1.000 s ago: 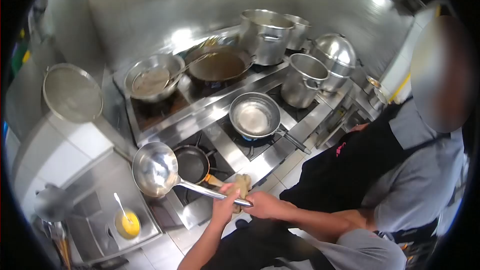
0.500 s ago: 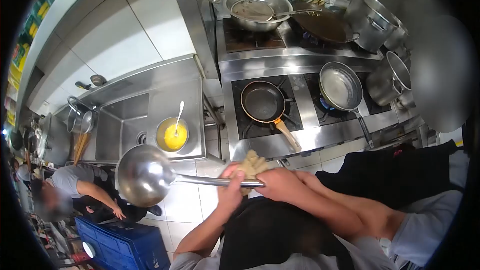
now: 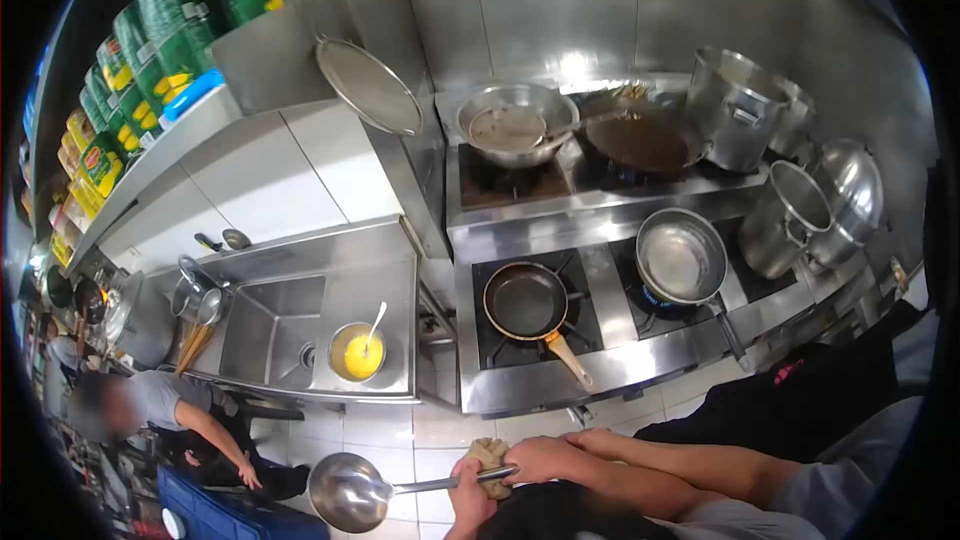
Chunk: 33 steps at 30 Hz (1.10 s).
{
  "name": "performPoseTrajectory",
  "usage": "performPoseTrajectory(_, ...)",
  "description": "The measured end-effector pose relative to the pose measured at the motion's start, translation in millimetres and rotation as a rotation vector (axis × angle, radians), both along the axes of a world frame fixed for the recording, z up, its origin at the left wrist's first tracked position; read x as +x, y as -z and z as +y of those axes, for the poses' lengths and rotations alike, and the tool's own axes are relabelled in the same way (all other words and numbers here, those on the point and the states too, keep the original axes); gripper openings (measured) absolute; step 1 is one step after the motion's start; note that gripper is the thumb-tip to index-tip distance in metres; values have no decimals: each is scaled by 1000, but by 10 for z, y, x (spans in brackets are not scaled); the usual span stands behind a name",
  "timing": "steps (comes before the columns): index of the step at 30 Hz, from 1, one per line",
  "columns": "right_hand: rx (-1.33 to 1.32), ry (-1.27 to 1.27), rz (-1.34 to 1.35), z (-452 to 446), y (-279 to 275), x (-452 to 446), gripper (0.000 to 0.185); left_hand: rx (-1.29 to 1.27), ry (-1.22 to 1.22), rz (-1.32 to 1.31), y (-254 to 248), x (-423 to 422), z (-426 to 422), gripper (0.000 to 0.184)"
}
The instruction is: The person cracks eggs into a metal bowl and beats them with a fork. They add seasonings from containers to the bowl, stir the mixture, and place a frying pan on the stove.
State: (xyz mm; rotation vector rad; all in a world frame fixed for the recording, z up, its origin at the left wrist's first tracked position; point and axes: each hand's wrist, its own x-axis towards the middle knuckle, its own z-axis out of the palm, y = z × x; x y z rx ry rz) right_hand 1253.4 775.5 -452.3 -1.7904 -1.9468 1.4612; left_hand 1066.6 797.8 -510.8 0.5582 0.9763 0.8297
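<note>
A large steel ladle (image 3: 350,492) lies across the bottom of the head view, its bowl to the left over the floor tiles. My left hand (image 3: 470,496) is closed around its handle together with a tan cloth (image 3: 487,455). Near the end of the handle, my right hand (image 3: 543,460) grips it too, beside the cloth. The ladle's bowl looks bare inside. Another person's hand (image 3: 594,441) comes in from the right, close to my right forearm; whether it touches me I cannot tell.
Ahead is a stove with a frying pan (image 3: 525,301), a saucepan (image 3: 682,256) over a blue flame and a tall pot (image 3: 785,219). Left stands a sink (image 3: 274,325) with a bowl of yellow liquid (image 3: 357,351). Another person (image 3: 190,420) is by a blue bin (image 3: 215,508).
The view has tilted upward, so stove and sink sit lower and more of the can shelf shows. The ladle now appears lower, smaller and farther right, still in both hands.
</note>
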Motion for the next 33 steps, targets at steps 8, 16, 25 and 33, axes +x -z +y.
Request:
performPoseTrajectory(8, -202, -41, 31, -594, 806, -180, 39, -226, -116, 227, 436, -145, -859, 28)
performPoseTrajectory(16, -14, -89, 327, -950, 1226, -955, 40, -101, 126, 203, 1239, -986, -1031, 43)
performPoseTrajectory(25, 96, -127, 416, -119, 756, -2507, 33, 555, 82, 860, 239, -2460, -346, 43)
performPoseTrajectory(33, -596, -458, 882, 33, 230, -1665, 19, 189, -305, 328, -979, -1753, -429, 60)
